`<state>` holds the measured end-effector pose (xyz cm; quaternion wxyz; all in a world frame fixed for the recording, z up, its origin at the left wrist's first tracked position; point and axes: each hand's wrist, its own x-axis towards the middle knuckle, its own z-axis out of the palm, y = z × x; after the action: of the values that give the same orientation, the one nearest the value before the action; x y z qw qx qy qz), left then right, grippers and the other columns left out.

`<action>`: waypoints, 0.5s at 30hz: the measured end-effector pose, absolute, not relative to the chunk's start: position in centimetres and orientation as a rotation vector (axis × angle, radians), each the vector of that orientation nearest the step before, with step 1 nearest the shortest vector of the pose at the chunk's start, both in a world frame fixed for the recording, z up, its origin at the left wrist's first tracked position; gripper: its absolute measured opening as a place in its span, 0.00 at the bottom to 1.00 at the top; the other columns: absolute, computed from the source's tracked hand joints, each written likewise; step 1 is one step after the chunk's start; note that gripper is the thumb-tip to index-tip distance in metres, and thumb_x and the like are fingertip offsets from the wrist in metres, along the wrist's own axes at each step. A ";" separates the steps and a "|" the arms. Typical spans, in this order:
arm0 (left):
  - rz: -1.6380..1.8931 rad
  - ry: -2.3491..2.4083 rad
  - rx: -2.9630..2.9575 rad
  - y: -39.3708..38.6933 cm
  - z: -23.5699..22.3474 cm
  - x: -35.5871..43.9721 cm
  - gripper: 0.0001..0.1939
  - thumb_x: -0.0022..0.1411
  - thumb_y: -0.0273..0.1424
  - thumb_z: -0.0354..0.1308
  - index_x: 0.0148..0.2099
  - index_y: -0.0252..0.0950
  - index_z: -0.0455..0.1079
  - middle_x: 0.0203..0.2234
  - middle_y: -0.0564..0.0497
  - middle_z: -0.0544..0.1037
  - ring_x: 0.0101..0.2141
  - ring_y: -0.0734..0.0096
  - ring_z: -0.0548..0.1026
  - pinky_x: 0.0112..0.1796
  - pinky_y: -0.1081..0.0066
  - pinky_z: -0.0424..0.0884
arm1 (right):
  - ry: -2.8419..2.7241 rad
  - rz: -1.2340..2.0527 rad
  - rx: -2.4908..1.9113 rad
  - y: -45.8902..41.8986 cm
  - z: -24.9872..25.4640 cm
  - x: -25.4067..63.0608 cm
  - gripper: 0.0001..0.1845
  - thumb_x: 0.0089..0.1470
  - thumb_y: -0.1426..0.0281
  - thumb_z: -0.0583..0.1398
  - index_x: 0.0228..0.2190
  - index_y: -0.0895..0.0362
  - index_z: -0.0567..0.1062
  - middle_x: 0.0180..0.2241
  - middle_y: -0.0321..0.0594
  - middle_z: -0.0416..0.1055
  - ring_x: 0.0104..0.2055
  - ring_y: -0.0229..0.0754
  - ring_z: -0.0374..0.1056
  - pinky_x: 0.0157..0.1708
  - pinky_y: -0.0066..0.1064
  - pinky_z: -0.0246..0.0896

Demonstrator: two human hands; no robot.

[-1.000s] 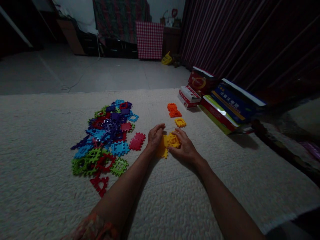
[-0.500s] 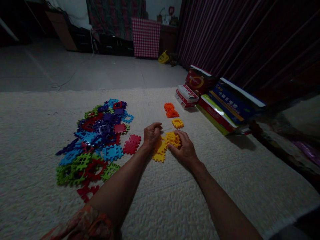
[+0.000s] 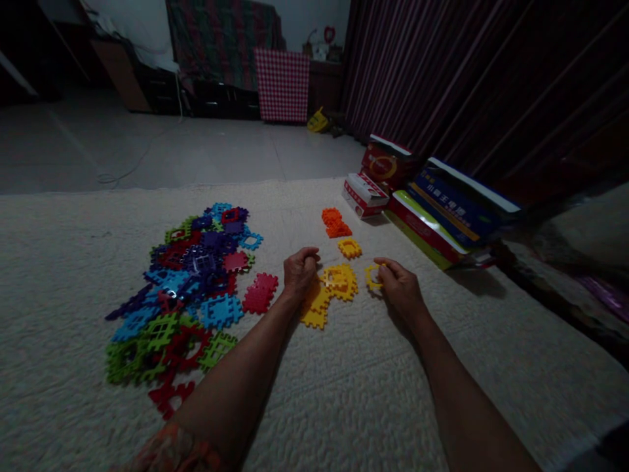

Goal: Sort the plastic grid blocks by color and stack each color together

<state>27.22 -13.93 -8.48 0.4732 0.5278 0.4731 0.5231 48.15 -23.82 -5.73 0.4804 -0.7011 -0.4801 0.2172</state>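
Observation:
My right hand (image 3: 400, 285) pinches a yellow interlocking toy piece with an open centre (image 3: 370, 278), held by its edge just above the mat. To its left lies a small stack of yellow interlocking pieces (image 3: 344, 282), overlapping flat yellow pieces (image 3: 314, 319). My left hand (image 3: 299, 274) rests curled beside these flat pieces and covers part of them; whether anything is inside its fingers is hidden. Beyond the stack sits a single yellow piece (image 3: 350, 248), and past that a cluster of orange pieces (image 3: 337, 223).
A mixed pile of interlocking pieces (image 3: 196, 262) spreads over the quilted mat (image 3: 334, 393) on the left, with a red piece (image 3: 261, 293) at its near right side. Cartons stand at the right: a small white-and-red box (image 3: 365, 195), a red box (image 3: 388, 164) and a large blue box (image 3: 452, 203).
My right hand has moved right, away from the yellow stack, with one open-centred yellow piece in its fingers. My left hand stays beside the flat yellow pieces. The camera view has shifted slightly.

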 end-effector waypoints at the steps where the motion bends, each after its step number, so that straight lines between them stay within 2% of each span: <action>1: 1.282 1.166 1.300 -13.9 -8.5 27.2 0.17 0.50 0.26 0.52 0.38 0.34 0.80 0.26 0.50 0.81 0.28 0.70 0.79 0.33 0.72 0.76 | -1.242 0.494 -1.738 -23.7 -6.0 48.7 0.23 0.56 0.57 0.55 0.45 0.58 0.78 0.32 0.40 0.74 0.31 0.43 0.70 0.35 0.37 0.69; 3: 1.280 1.173 1.314 -13.8 -8.7 27.2 0.18 0.50 0.27 0.52 0.39 0.34 0.80 0.27 0.50 0.81 0.29 0.70 0.79 0.35 0.71 0.76 | -1.407 0.367 -1.781 -23.5 -6.3 49.4 0.22 0.56 0.59 0.53 0.45 0.58 0.78 0.40 0.46 0.75 0.41 0.48 0.72 0.46 0.43 0.69; 5: 1.270 1.168 1.310 -13.8 -8.8 27.1 0.18 0.50 0.27 0.52 0.40 0.34 0.80 0.27 0.50 0.82 0.29 0.70 0.79 0.36 0.71 0.76 | -1.512 0.217 -1.838 -23.4 -6.5 49.4 0.25 0.55 0.60 0.54 0.50 0.59 0.76 0.46 0.51 0.73 0.48 0.51 0.71 0.53 0.46 0.65; 9: 1.253 1.165 1.284 -13.8 -8.7 27.1 0.18 0.50 0.29 0.53 0.40 0.34 0.80 0.27 0.50 0.81 0.29 0.70 0.79 0.36 0.70 0.77 | -1.534 0.121 -2.078 -23.8 -6.3 48.9 0.33 0.51 0.57 0.61 0.56 0.62 0.71 0.48 0.55 0.69 0.48 0.53 0.69 0.52 0.45 0.66; 15: 1.240 1.193 1.272 -14.1 -8.0 27.0 0.18 0.49 0.29 0.53 0.40 0.34 0.80 0.27 0.50 0.81 0.28 0.69 0.79 0.36 0.69 0.76 | -1.611 0.056 -2.148 -24.5 -6.6 49.0 0.28 0.45 0.64 0.65 0.49 0.58 0.77 0.44 0.51 0.71 0.46 0.54 0.70 0.51 0.45 0.67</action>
<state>27.03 -14.07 -7.99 0.4802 0.5215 0.4889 0.5084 49.00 -24.49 -6.59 0.2260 -0.7790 -0.5845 0.0205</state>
